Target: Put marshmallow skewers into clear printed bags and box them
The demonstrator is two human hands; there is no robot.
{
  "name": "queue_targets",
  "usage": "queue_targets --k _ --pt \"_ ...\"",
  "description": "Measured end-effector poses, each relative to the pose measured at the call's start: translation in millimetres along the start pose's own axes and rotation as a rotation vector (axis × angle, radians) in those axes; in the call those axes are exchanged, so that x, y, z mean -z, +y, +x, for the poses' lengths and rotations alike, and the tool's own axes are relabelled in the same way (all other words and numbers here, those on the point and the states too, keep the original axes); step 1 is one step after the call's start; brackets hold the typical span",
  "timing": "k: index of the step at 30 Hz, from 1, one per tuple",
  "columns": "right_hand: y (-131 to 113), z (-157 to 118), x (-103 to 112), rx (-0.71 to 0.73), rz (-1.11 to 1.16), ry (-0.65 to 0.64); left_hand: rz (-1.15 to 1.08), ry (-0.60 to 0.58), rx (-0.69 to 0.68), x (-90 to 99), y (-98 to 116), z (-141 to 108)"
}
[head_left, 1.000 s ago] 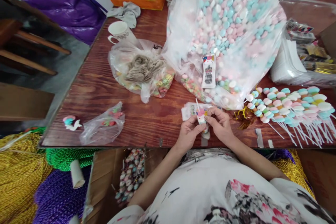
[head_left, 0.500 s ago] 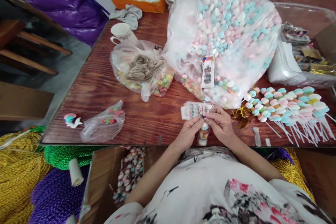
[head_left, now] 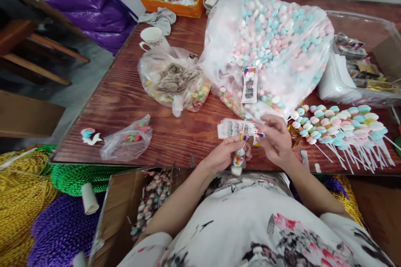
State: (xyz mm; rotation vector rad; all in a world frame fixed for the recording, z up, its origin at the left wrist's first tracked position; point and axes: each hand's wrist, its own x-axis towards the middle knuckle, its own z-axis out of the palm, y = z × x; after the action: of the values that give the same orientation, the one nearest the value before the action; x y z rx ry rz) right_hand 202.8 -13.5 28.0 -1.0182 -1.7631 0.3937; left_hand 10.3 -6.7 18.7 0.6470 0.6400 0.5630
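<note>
My left hand (head_left: 223, 154) is closed around the neck of a small wrapped candy stick (head_left: 238, 159), just over the table's front edge. The wrapped part hangs below its fingers, and a thin white stick points up. To the right, my right hand (head_left: 277, 139) is raised off the candy stick with its fingers loosely apart, nothing visible between them. Beside its fingertips lies a stack of clear printed bags (head_left: 233, 128). Another printed packet (head_left: 249, 85) rests on the large bag of pastel candies (head_left: 269, 37) behind.
Pastel candy skewers (head_left: 341, 123) lie at the right, below a clear plastic bin (head_left: 360, 14). On the left are a knotted candy bag (head_left: 175, 79), a small plastic bag (head_left: 125, 144), a mug (head_left: 153, 37) and an orange tray (head_left: 175, 7).
My right hand has let go of the candy stick and moved up and right. My left hand still holds it, now tilted. The view has shifted slightly.
</note>
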Motion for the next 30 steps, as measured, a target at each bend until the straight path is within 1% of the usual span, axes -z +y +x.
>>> queue_targets --k 2,4,5,7,9,11,12,14,17,18,19,20,21,23,25,27,29,30 --pt "0.2 1.5 10.6 0.233 -0.235 -0.212 0.021 -0.038 0.026 1.2 3.0 -0.5" --pt "1.0 2.9 16.9 0.411 -0.413 -0.364 0.069 -0.107 0.098 3.1 3.4 -2.4" --pt "1.5 3.1 18.4 0.476 -0.459 -0.405 0.096 -0.146 0.142 4.3 2.8 -3.7" --pt "1.9 1.4 18.5 0.565 -0.477 -0.441 0.151 -0.216 0.232 6.5 1.3 -6.5" --pt "0.8 -2.9 15.6 0.576 -0.455 -0.474 0.220 -0.264 0.282 8.2 1.7 -9.0" --pt "-1.7 -8.8 10.4 0.489 -0.438 -0.503 0.350 -0.283 0.260 8.1 4.9 -11.3" --pt "-2.9 -12.1 7.1 0.409 -0.433 -0.506 0.465 -0.275 0.214 7.1 7.0 -12.5" --pt "-4.6 -18.5 0.1 0.200 -0.421 -0.502 0.793 -0.220 0.039 3.5 9.9 -15.2" --pt "-4.2 -26.9 -8.6 -0.114 -0.363 -0.541 1.332 -0.056 -0.286 -1.7 6.3 -17.8" --pt "-4.1 -29.1 -10.4 -0.185 -0.342 -0.561 1.459 -0.005 -0.357 -2.3 3.5 -17.6" --pt "-4.4 -31.1 -11.6 -0.225 -0.333 -0.566 1.544 0.031 -0.398 -1.9 0.9 -16.6" --pt "-5.5 -32.9 -12.0 -0.232 -0.343 -0.550 1.580 0.051 -0.416 -0.7 -1.1 -15.0" --pt "-7.2 -34.6 -11.6 -0.208 -0.368 -0.514 1.566 0.055 -0.414 1.0 -2.0 -12.9" --pt "-11.8 -37.8 -8.9 -0.093 -0.442 -0.404 1.403 0.041 -0.341 5.2 -0.2 -8.1" --pt "-15.4 -41.3 -5.4 0.056 -0.491 -0.316 1.119 0.018 -0.157 8.5 4.5 -4.4" --pt "-15.2 -45.4 -3.1 0.179 -0.486 -0.267 0.837 -0.020 0.088 10.3 8.9 -2.6" --pt "-11.4 -49.6 -3.2 0.263 -0.445 -0.252 0.654 -0.081 0.290 11.0 11.2 -2.6" --pt "-8.9 -51.4 -4.0 0.288 -0.424 -0.264 0.610 -0.116 0.355 11.2 11.5 -2.9"
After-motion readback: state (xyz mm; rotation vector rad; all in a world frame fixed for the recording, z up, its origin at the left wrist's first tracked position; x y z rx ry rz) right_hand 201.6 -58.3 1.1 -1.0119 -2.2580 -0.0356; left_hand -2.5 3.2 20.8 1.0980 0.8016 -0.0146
